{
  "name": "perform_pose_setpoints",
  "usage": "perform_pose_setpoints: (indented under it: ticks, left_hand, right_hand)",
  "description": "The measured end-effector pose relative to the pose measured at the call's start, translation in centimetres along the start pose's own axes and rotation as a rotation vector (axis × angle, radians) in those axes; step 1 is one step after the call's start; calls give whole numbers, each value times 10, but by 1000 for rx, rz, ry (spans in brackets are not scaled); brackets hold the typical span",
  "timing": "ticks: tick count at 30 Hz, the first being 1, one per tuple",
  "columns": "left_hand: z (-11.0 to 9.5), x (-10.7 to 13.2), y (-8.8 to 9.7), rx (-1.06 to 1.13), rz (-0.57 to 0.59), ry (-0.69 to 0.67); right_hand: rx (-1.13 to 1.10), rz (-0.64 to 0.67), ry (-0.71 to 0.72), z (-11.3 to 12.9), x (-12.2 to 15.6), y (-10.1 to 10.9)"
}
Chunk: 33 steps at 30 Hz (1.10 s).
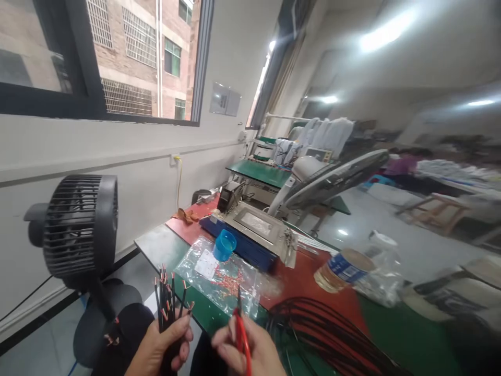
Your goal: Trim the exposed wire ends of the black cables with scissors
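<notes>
My left hand [172, 339], low in the picture, is closed around a bundle of black cables [167, 300]. The cable ends point up and show stripped tips with reddish and pale inner wires. To its right, my right hand [248, 347] grips a pair of red-handled pliers [241, 334], their narrow dark jaws pointing up. Whether the jaws are apart is too small to tell. Beyond the pliers, a clear plastic bag [191, 263] lies flat on the table with many small orange-red bits [230, 282] and a white paper label [206, 264].
A blue cup [224, 245] stands on the bag before a blue-and-metal machine [250, 230]. Coiled black cable [313, 329] lies at right, near a labelled plastic jar [340, 269]. A magnifier lamp [332, 180] leans over the table. A black fan [80, 227] stands left.
</notes>
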<state>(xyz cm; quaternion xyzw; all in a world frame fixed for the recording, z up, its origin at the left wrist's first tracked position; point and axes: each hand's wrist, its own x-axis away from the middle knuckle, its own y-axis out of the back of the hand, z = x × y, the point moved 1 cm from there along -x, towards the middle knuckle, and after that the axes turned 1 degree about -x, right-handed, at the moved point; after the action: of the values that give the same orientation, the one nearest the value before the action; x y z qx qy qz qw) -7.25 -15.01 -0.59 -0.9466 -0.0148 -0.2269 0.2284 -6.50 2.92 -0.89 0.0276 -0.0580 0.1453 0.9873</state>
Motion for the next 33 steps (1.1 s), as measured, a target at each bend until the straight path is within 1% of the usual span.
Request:
perform_pose_setpoints:
  ticks: [2,5,7,8,12,14,19,22,28,33]
  left_hand:
    - [2,-3,-5,-30,92,43]
    - [3,-8,-10,-67,192,62]
    - [4,-11,-12,-86,217,75]
    - [5,-13,-12,-92,224,85]
    - [10,-21,-16,-91,213,104]
    - [14,-25,-18,-94,219,104]
    - [22,-34,-24,-87,316,157]
    - [27,-40,-26,-96,340,175]
    - [33,-52,-26,-189,313,147]
    - [32,-52,-30,-189,301,137]
  right_hand:
    - [-118,-29,19,17,-18,3]
    - [-361,56,-22,29,-36,-1]
    - [-468,118,-52,29,-43,-3]
    - [-490,127,-58,27,-45,-3]
    - [-528,114,-59,20,-50,3]
    - [-528,99,-52,17,-53,7]
    - [-490,84,20,7,-58,16]
    - [-440,71,50,3,-61,23]
    - [-309,74,115,1,-62,34]
    - [-203,22,134,3,-60,34]
